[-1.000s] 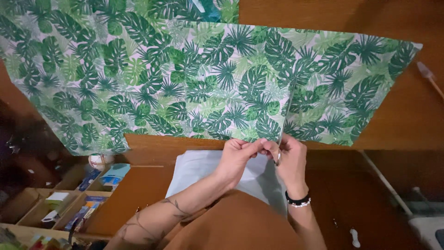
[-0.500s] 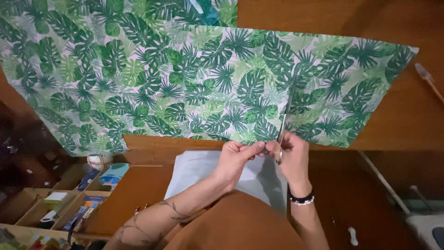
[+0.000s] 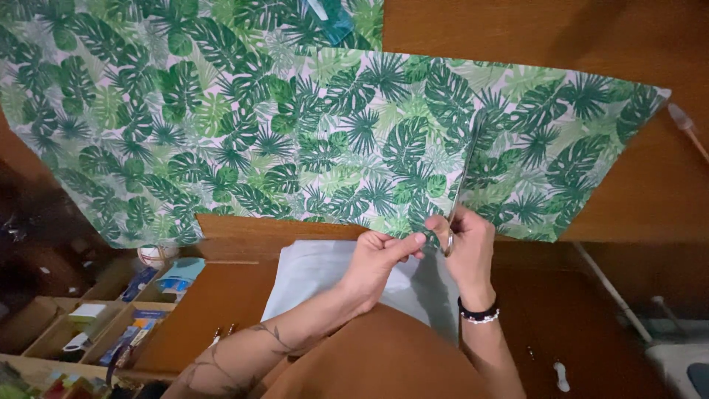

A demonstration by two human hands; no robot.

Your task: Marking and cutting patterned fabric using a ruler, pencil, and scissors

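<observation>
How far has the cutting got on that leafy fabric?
Started: a straight cut runs partway up the leaf-print fabric from its near edge. In hand: the right hand works the scissors along it while the left hand pinches the fabric edge. Left: the stretch up to the far edge is uncut.

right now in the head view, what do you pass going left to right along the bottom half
wooden trays of small supplies → white cup → left hand pinching the leaf-print fabric → scissors → right hand → white pipe

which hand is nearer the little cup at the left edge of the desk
Left. The left hand pinches the leaf-print fabric nearer the cup; the right hand, working the scissors, lies farther right.
</observation>
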